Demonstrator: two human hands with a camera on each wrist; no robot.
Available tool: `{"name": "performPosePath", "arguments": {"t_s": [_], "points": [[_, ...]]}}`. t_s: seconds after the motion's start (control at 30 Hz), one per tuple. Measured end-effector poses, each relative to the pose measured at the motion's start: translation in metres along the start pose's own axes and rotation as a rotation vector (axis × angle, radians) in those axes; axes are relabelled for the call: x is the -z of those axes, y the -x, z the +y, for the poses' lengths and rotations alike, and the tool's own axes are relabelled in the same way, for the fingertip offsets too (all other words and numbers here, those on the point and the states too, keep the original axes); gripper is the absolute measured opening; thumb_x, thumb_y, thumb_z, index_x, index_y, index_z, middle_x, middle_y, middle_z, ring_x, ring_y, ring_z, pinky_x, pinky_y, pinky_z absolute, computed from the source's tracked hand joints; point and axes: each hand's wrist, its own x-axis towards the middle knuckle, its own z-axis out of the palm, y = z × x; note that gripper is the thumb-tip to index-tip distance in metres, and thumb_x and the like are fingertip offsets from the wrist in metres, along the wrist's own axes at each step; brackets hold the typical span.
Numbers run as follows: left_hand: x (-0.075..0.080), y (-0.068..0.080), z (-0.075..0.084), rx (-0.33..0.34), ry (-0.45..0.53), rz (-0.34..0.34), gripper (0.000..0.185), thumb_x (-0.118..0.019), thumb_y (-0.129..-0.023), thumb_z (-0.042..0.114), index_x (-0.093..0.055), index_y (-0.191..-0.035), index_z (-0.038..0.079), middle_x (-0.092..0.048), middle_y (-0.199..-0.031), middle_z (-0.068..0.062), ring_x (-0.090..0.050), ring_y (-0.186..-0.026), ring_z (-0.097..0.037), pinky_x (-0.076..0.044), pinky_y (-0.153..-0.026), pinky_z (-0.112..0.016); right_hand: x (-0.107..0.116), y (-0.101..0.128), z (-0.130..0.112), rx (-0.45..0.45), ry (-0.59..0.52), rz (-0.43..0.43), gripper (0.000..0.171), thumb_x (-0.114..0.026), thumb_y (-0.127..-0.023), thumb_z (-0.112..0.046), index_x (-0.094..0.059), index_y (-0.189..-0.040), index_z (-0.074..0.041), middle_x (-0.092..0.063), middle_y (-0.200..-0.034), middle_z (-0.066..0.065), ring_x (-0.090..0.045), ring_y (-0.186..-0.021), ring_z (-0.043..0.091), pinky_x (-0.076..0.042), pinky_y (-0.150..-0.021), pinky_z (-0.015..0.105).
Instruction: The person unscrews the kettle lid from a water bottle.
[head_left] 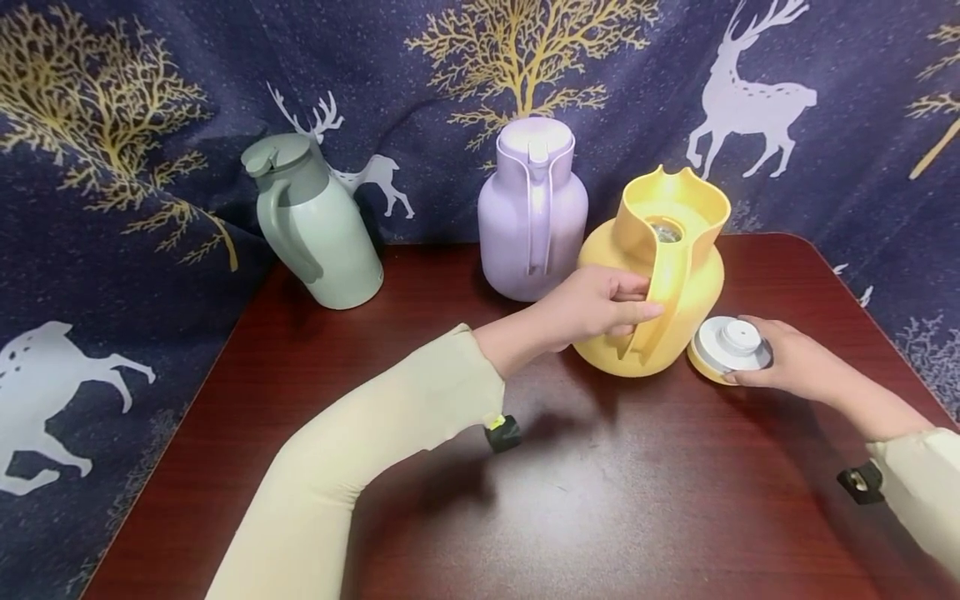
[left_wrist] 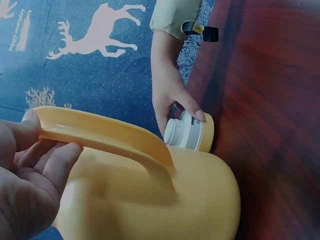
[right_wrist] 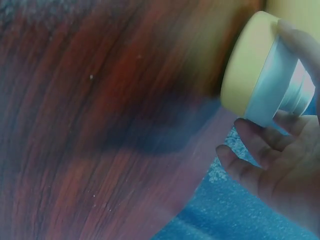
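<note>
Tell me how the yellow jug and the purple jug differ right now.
The yellow jug has its top open, its lid off and held by the right hand; the purple jug is capped. The left hand grips the yellow jug's handle; the purple jug stands untouched. The yellow jug is nearer the person. Both stand upright on the table, with similar rounded bodies.

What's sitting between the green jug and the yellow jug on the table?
The purple jug stands between the green jug and the yellow jug, at the back of the table. The head view shows it.
</note>
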Motion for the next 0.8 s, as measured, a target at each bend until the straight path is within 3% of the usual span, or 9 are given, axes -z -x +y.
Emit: {"name": "performPosePath", "arguments": {"t_s": [0.07, 0.13, 0.2, 0.3, 0.4, 0.5, 0.57, 0.73, 0.8], "points": [[-0.002, -0.009, 0.001, -0.023, -0.022, 0.005, 0.023, -0.063, -0.096, 0.012, -0.068, -0.116, 0.001, -0.045, -0.057, 0.002, -0.039, -0.051, -0.007, -0.037, -0.054, -0.016, 0.001, -0.001, 0.003, -0.015, -0.001, 0.006, 0.081, -0.089, -0.065, -0.022, -0.050, -0.125, 0.016, -0.061, -0.109, 0.035, -0.058, -0.101, 0.047, -0.046, -0.084, 0.058], [-0.005, -0.018, 0.003, -0.039, -0.036, 0.021, 0.023, -0.063, -0.096, 0.013, -0.068, -0.116, 0.001, -0.058, -0.066, 0.000, -0.043, -0.052, -0.006, -0.038, -0.053, -0.014, 0.002, -0.002, 0.006, -0.022, -0.008, 0.017, 0.079, -0.089, -0.065, -0.022, -0.052, -0.123, 0.015, -0.063, -0.107, 0.033, -0.060, -0.098, 0.044, -0.047, -0.084, 0.051], [-0.007, -0.028, 0.004, -0.043, -0.051, 0.040, 0.027, -0.063, -0.096, 0.013, -0.068, -0.121, 0.002, -0.072, -0.088, -0.004, -0.050, -0.058, -0.002, -0.043, -0.057, -0.011, 0.003, -0.003, 0.009, -0.028, -0.013, 0.031, 0.075, -0.089, -0.065, -0.022, -0.054, -0.121, 0.014, -0.066, -0.104, 0.030, -0.061, -0.095, 0.041, -0.048, -0.081, 0.039], [-0.010, -0.044, 0.006, -0.046, -0.082, 0.078, 0.028, -0.065, -0.096, 0.016, -0.068, -0.122, 0.006, -0.073, -0.110, -0.006, -0.056, -0.066, 0.000, -0.048, -0.062, -0.009, 0.005, -0.005, 0.012, -0.042, -0.021, 0.055, 0.070, -0.089, -0.066, -0.022, -0.058, -0.119, 0.011, -0.068, -0.101, 0.026, -0.062, -0.090, 0.036, -0.044, -0.074, 0.029], [-0.011, -0.058, 0.008, -0.052, -0.101, 0.090, 0.025, -0.064, -0.096, 0.018, -0.069, -0.117, 0.006, -0.071, -0.093, -0.004, -0.054, -0.062, -0.002, -0.046, -0.060, -0.009, 0.005, -0.009, 0.016, -0.080, -0.037, 0.051, 0.071, -0.088, -0.068, -0.024, -0.056, -0.120, 0.012, -0.067, -0.103, 0.030, -0.062, -0.092, 0.041, -0.048, -0.078, 0.039], [-0.012, -0.071, 0.010, -0.051, -0.096, 0.093, 0.021, -0.063, -0.097, 0.019, -0.069, -0.113, 0.006, -0.060, -0.078, 0.005, -0.050, -0.057, -0.004, -0.042, -0.056, -0.010, 0.006, -0.014, 0.019, -0.133, -0.054, 0.031, 0.075, -0.086, -0.071, -0.027, -0.052, -0.123, 0.014, -0.063, -0.107, 0.036, -0.060, -0.097, 0.049, -0.046, -0.083, 0.059], [-0.012, -0.079, 0.011, -0.047, -0.106, 0.103, 0.017, -0.063, -0.097, 0.020, -0.069, -0.106, 0.007, -0.053, -0.067, 0.006, -0.046, -0.054, -0.006, -0.039, -0.053, -0.012, 0.007, -0.017, 0.022, -0.166, -0.060, 0.023, 0.077, -0.085, -0.072, -0.028, -0.050, -0.125, 0.015, -0.061, -0.110, 0.039, -0.058, -0.099, 0.052, -0.044, -0.085, 0.064], [-0.018, -0.100, 0.015, -0.015, -0.145, 0.159, 0.013, -0.065, -0.096, 0.023, -0.065, -0.092, 0.010, -0.047, -0.062, 0.004, -0.046, -0.055, -0.006, -0.039, -0.053, -0.012, 0.011, -0.025, 0.028, -0.239, -0.070, -0.007, 0.081, -0.082, -0.076, -0.032, -0.045, -0.129, 0.017, -0.057, -0.115, 0.042, -0.055, -0.104, 0.055, -0.042, -0.088, 0.067], [-0.020, -0.109, 0.017, 0.004, -0.136, 0.186, 0.013, -0.066, -0.096, 0.023, -0.068, -0.098, 0.011, -0.058, -0.071, 0.003, -0.051, -0.060, -0.006, -0.042, -0.056, -0.010, 0.012, -0.029, 0.031, -0.272, -0.073, -0.022, 0.084, -0.080, -0.078, -0.035, -0.042, -0.131, 0.017, -0.055, -0.117, 0.042, -0.054, -0.104, 0.056, -0.042, -0.089, 0.068]]}}
